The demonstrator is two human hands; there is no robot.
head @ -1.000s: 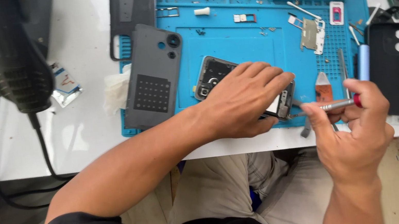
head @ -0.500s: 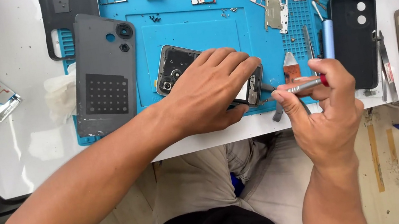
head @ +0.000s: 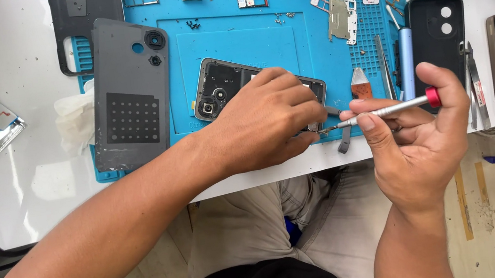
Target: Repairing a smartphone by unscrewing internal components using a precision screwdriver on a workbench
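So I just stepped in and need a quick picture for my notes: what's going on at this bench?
A person is working on an opened phone lying on a blue mat. The left hand rests over the phone and holds it down, while the right hand holds a thin screwdriver with a red cap, its tip at the phone's lower end. The grey back cover lies apart on the left, and tiny screws and small parts are scattered across the mat.

My right grip [head: 418,134] has brought the screwdriver [head: 385,111] tip in against the phone [head: 224,87] edge by my left grip [head: 265,123].
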